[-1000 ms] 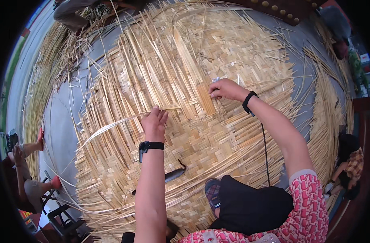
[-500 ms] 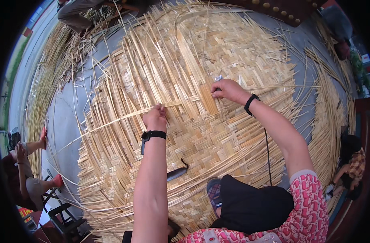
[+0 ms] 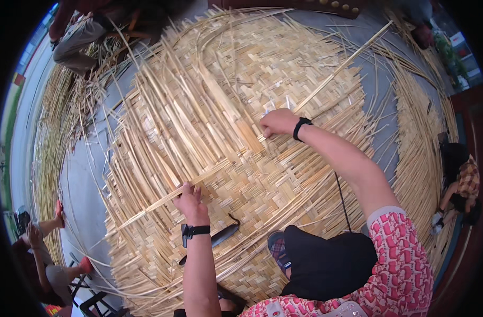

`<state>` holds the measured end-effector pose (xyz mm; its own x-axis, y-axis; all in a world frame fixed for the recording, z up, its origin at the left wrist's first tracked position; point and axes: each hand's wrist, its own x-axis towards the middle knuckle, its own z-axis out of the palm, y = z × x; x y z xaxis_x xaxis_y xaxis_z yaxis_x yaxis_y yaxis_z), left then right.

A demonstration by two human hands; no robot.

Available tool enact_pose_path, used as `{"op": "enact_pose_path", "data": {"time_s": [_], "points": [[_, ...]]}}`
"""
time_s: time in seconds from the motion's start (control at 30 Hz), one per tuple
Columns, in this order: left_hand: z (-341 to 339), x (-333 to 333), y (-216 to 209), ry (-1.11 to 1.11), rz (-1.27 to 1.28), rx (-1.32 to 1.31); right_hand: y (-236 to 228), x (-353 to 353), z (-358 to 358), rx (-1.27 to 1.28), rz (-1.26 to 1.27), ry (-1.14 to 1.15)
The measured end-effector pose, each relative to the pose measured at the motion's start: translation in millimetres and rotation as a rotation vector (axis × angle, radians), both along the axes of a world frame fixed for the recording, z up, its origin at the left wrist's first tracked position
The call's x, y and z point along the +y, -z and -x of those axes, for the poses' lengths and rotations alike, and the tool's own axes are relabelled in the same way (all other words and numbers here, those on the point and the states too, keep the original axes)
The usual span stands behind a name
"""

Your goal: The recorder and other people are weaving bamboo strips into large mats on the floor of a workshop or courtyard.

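A long pale flattened reed strip (image 3: 149, 208) lies crosswise over the raised lengthwise reeds of a large woven reed mat (image 3: 283, 193). At its near edge the fingers of my left hand (image 3: 191, 203) are closed on it. My right hand (image 3: 281, 122) is curled shut around a reed strip beside the wide upright strips, with a long end (image 3: 347, 62) slanting up to the far right. Whether both hands hold one same strip is hidden by the crossing reeds. A dark curved blade-like tool (image 3: 225, 232) rests on the mat by my left wrist.
Loose reeds lie in heaps at the left (image 3: 54, 137) and right (image 3: 415, 127). People sit at the far left (image 3: 80, 42), left (image 3: 40, 259) and right (image 3: 466, 177). A dark cord (image 3: 343, 201) hangs by my right arm. My knee (image 3: 326, 261) is on the mat's near part.
My left hand has slid down and left along the strip. My right hand has shifted slightly left, and a long strip end now slants to the far right. The view has turned a little.
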<state>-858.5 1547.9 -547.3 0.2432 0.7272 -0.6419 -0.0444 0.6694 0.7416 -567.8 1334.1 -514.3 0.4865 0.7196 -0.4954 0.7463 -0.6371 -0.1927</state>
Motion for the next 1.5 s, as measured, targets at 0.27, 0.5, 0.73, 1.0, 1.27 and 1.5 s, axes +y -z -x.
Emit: {"op": "enact_pose_path", "data": {"time_s": [0.27, 0.5, 0.73, 1.0, 1.27, 1.5], "points": [[9.9, -8.7, 24.5, 0.346, 0.012, 0.058, 47.4, -16.7, 20.9, 0.295, -0.316, 0.149], [1.1, -8.3, 12.4, 0.178, 0.076, 0.061, 55.9, -6.4, 15.5, 0.326, -0.395, 0.12], [-26.8, -27.5, 29.0, 0.07, -0.204, 0.048, 17.5, -22.9, -22.5, 0.517, -0.237, 0.217], [34.6, 33.6, 10.4, -0.108, -0.054, -0.077, -18.7, -1.1, 9.0, -0.264, -0.123, -0.141], [-25.3, 43.2, -67.8, 0.747, -0.329, -0.329, 22.8, 97.8, 120.1, 0.631, -0.48, -0.197], [-68.9, 101.1, 10.5, 0.859, -0.329, 0.136, 18.8, 95.4, 127.7, 0.429, -0.7, -0.029]]}}
